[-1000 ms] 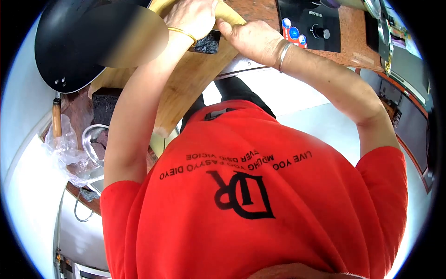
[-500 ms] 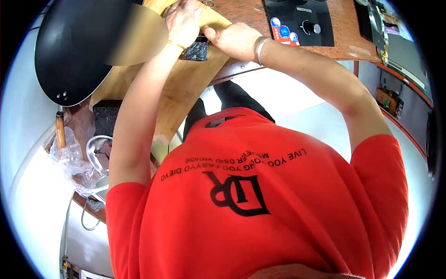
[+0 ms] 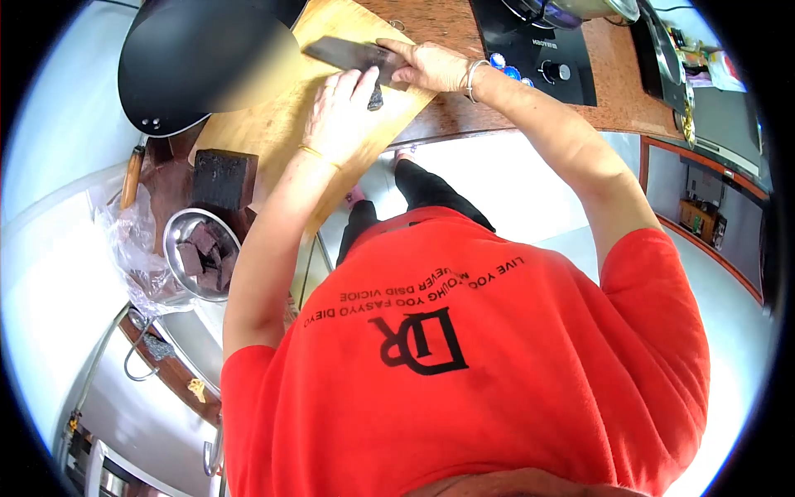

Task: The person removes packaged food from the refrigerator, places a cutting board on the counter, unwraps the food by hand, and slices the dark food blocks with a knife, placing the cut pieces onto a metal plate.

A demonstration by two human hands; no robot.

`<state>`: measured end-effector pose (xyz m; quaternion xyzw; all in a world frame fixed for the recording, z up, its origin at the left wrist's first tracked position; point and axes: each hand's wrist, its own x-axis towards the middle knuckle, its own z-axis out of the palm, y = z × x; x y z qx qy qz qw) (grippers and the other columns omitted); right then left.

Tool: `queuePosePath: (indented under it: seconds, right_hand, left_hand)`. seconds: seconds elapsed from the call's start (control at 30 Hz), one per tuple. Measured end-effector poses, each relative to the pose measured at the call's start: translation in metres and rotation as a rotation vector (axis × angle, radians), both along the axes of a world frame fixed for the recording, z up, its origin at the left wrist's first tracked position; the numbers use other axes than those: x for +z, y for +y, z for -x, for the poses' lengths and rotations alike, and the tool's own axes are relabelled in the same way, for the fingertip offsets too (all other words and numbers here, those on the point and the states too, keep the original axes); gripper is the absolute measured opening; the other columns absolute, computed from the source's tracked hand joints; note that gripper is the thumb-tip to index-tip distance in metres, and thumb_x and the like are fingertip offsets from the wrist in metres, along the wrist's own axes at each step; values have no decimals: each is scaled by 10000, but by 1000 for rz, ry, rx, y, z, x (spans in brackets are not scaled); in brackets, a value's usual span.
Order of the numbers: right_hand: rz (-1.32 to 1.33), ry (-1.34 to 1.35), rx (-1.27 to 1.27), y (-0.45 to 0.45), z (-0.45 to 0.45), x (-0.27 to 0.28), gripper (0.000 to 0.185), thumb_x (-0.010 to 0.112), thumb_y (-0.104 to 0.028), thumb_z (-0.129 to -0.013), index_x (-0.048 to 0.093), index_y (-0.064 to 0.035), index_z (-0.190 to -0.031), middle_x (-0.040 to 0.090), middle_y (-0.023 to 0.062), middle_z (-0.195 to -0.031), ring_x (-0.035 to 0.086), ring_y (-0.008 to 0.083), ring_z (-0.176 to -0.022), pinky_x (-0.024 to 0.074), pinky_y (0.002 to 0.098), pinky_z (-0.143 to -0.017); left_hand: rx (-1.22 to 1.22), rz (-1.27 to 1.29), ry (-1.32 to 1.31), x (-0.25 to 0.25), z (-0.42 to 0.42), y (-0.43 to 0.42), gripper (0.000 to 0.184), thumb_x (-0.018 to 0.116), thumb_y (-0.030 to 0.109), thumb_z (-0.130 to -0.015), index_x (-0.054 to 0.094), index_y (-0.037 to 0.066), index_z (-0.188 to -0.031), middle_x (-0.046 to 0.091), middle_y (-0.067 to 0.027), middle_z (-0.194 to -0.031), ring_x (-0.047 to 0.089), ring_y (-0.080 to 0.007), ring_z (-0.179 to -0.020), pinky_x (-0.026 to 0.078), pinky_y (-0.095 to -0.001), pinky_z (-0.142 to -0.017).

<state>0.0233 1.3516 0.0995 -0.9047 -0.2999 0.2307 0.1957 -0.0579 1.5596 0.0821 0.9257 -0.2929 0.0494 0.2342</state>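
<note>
My right hand [image 3: 431, 66] is closed round the handle end of a cleaver [image 3: 344, 54], whose broad blade points left over the wooden cutting board [image 3: 323, 178]. Just below the blade, my left hand [image 3: 341, 116] lies palm down over the board, its fingers bent beside a small dark piece [image 3: 375, 98] that it steadies. Part of that piece is hidden by the fingers. A larger dark block [image 3: 224, 179] sits at the board's left edge. Below it, a metal bowl [image 3: 169, 240] holds several dark red-brown chunks [image 3: 203, 244].
A black wok [image 3: 161, 91] with a wooden handle [image 3: 132, 176] stands at the upper left. Crumpled clear plastic [image 3: 137, 253] lies beside the bowl. At the upper right is a black cooktop [image 3: 571, 50] with a knob and a glass-lidded pot [image 3: 580, 8].
The cleaver blade, hidden before, now shows above my left hand. My left hand has moved down the board and now covers part of the dark piece. The view has shifted, showing more of the bowl.
</note>
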Motion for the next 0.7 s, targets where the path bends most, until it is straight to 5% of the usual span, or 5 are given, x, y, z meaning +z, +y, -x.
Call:
queuePosePath:
  seconds: [0.23,0.37,0.47,0.63,0.7]
  right_hand:
    - [136,-72,-122,11,19,54,414,491,-282,-905,449,-99,-1274,637,239,-918,612,388,-881,470,467,-795]
    - [122,-271,-3,12,45,63,293,536,-193,-872,491,-9,-1095,626,225,-717,630,385,-688,510,461,-627]
    - [234,-271,63,24,57,73,264,544,-172,-860,493,-4,-1056,630,223,-705,643,373,-694,519,450,-628]
    - [333,-278,154,44,65,84,244,562,-88,-808,486,27,-1010,647,223,-757,659,347,-767,526,424,-651]
    - [332,-269,169,48,62,85,249,554,-78,-808,483,37,-1017,647,221,-766,659,344,-780,526,421,-653]
  left_hand:
    - [490,98,166,6,27,8,600,763,194,-682,524,43,-1212,539,-172,-1108,523,-333,-1039,435,-420,-904]
    - [560,394,135,-10,34,9,464,726,117,-702,572,31,-1132,545,-169,-1090,530,-333,-1033,450,-407,-874]
    - [622,617,301,-14,40,10,406,710,62,-707,587,21,-1092,564,-160,-1055,560,-321,-979,461,-385,-858]
    - [635,653,197,-27,40,9,366,689,33,-718,594,20,-1071,582,-155,-1036,576,-317,-954,472,-367,-839]
    - [620,601,218,-25,39,10,374,685,-22,-748,585,-4,-1107,572,-124,-1040,601,-188,-937,492,-272,-803]
